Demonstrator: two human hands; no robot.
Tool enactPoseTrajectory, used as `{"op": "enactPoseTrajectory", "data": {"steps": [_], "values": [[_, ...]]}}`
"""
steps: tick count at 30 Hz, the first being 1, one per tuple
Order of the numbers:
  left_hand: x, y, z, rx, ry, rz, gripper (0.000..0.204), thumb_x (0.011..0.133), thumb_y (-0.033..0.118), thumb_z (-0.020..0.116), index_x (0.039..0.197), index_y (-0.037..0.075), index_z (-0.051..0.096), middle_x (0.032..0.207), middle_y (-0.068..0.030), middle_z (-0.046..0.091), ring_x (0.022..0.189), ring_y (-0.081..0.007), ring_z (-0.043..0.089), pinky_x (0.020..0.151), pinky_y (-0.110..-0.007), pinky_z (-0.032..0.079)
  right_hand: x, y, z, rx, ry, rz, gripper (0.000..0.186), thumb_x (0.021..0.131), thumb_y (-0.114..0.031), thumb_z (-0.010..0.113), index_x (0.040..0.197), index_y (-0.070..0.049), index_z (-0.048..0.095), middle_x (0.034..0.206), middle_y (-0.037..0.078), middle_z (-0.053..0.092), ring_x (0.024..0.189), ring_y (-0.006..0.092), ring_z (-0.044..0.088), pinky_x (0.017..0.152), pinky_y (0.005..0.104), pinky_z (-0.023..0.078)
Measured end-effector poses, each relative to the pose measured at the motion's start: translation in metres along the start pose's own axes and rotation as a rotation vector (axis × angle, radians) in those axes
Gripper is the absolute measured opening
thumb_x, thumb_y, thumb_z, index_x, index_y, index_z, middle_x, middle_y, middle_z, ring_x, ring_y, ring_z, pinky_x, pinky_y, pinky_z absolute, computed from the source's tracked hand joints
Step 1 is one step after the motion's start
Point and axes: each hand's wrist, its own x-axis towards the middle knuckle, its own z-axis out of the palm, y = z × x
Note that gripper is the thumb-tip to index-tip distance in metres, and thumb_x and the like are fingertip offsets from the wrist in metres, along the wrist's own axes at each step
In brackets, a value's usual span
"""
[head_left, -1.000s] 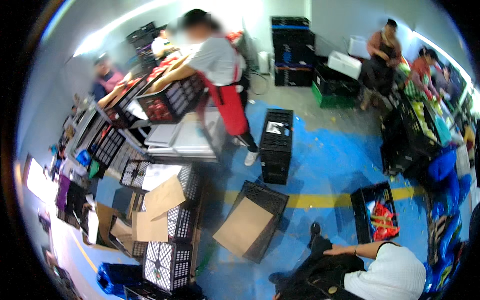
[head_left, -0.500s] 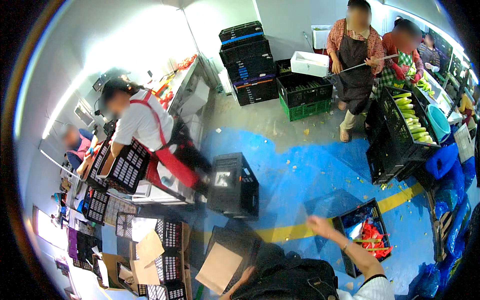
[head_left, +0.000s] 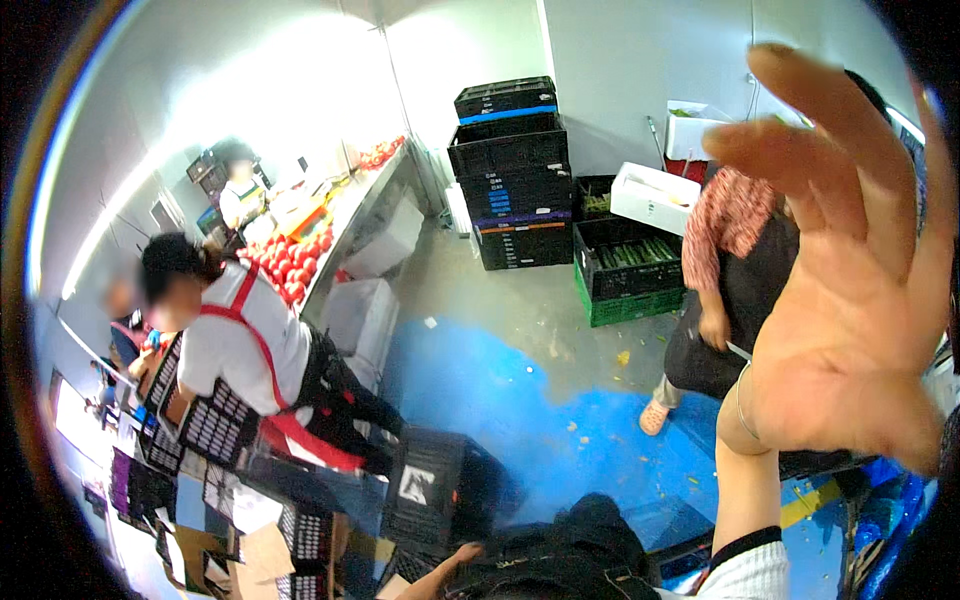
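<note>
My right hand (head_left: pixel 850 290) is raised close to the view at the right, palm showing and fingers spread. Nothing is in it, and it hides part of a co-worker in a dark apron (head_left: pixel 745 260). Low in the middle, my left hand (head_left: pixel 466 553) is small and partly hidden beside my dark clothing. It is near a black plastic crate (head_left: pixel 440 490) with a white label, which stands on the blue floor; whether its fingers touch anything is unclear.
At left, a co-worker in red straps (head_left: pixel 250 340) leans over black crates (head_left: pixel 218 425). Red tomatoes (head_left: pixel 295 265) cover a bench behind. Stacked black crates (head_left: pixel 515 190) stand by the wall, beside a green crate (head_left: pixel 630 305) and a white foam box (head_left: pixel 655 195). Cardboard (head_left: pixel 265 553) lies lower left.
My right hand has risen from above the crate with red bags to close before the view. The view has shifted, and the co-worker at left leans further down.
</note>
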Motion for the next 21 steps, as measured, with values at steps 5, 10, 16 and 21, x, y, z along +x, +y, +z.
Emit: {"op": "enactPoseTrajectory", "data": {"steps": [5, 10, 16, 21], "values": [[0.068, 0.228, -0.088, -0.482, 0.077, -0.060, 0.046, 0.091, 0.035, 0.054, 0.122, 0.000, 0.056, 0.107, -0.0123, 0.063, 0.095, -0.0200, 0.062, 0.078, -0.034, 0.051, -0.002, 0.152, 0.006, 0.004, -0.048, -0.050, 0.085, 0.078, -0.053, 0.058, 0.137, 0.002, 0.031, 0.116, 0.018, 0.059, 0.088, 0.0236, 0.064, 0.078, 0.0351, 0.052], [0.157, 0.218, -0.153, -0.446, 0.258, -0.045, 0.045, 0.092, 0.033, 0.054, 0.119, -0.003, 0.055, 0.104, -0.0128, 0.063, 0.092, -0.0199, 0.062, 0.078, -0.035, 0.051, -0.006, 0.307, 0.029, 0.139, -0.014, -0.128, 0.095, 0.075, -0.061, 0.054, 0.139, 0.003, 0.026, 0.114, 0.019, 0.060, 0.084, 0.0235, 0.065, 0.075, 0.0350, 0.053], [0.198, 0.222, -0.204, -0.548, 0.302, -0.211, 0.042, 0.090, 0.033, 0.054, 0.114, -0.001, 0.057, 0.102, -0.0138, 0.064, 0.091, -0.0210, 0.062, 0.078, -0.035, 0.050, 0.009, 0.498, 0.101, 0.334, -0.001, -0.151, 0.106, 0.072, -0.071, 0.050, 0.141, 0.004, 0.020, 0.112, 0.021, 0.060, 0.079, 0.0233, 0.066, 0.073, 0.0349, 0.053], [0.247, 0.246, -0.274, -0.742, 0.465, -0.323, 0.039, 0.088, 0.032, 0.054, 0.110, 0.000, 0.059, 0.098, -0.0138, 0.065, 0.088, -0.0228, 0.063, 0.077, -0.037, 0.051, -0.023, 0.634, 0.209, 0.458, -0.108, -0.005, 0.116, 0.069, -0.079, 0.047, 0.143, 0.005, 0.015, 0.110, 0.022, 0.061, 0.075, 0.0232, 0.066, 0.071, 0.0348, 0.054]]}}
